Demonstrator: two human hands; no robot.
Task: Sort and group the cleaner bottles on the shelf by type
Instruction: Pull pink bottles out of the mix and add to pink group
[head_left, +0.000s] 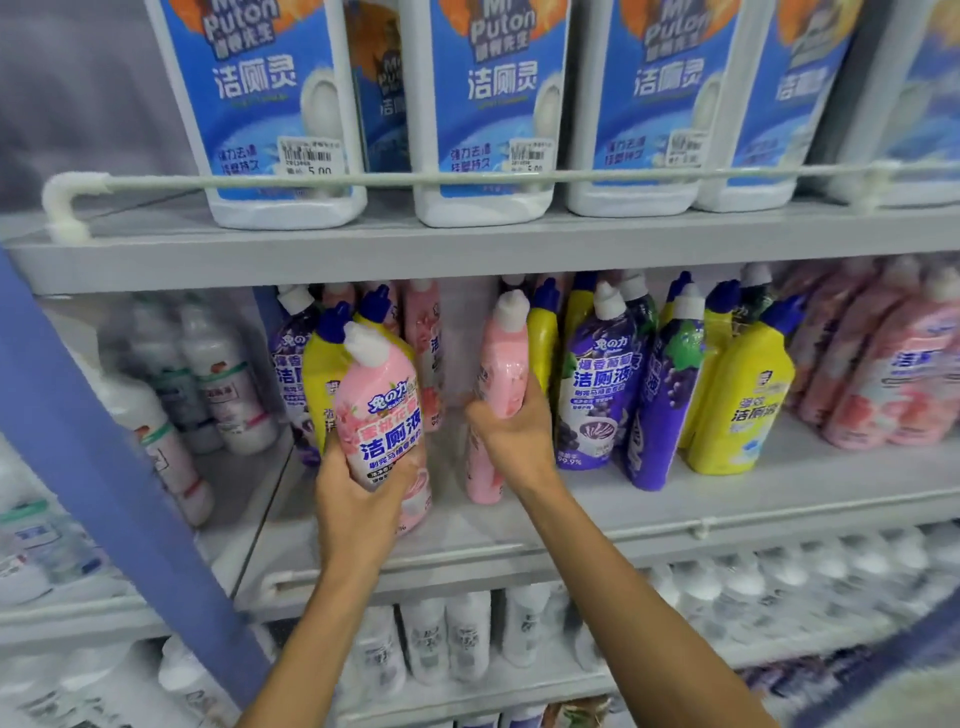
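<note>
Above my left fingers (408, 470) I read "Mr Puton" and 洁厕灵 on the big white jugs (270, 104), with a price sticker (311, 156) showing 5.00. The pink bottle (384, 410) those fingers grip says 兔の力 and 洁厕液. Right of my right fingers (532, 410), the purple bottle (602, 384) reads 兔の力, 洁厕液 and 99.9%; the yellow bottle (743, 410) beyond it reads 洁厕液.

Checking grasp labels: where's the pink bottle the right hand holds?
Head view, centre of the middle shelf: the right hand grips the pink bottle round its middle, just left of a yellow bottle and a purple bottle.
</note>
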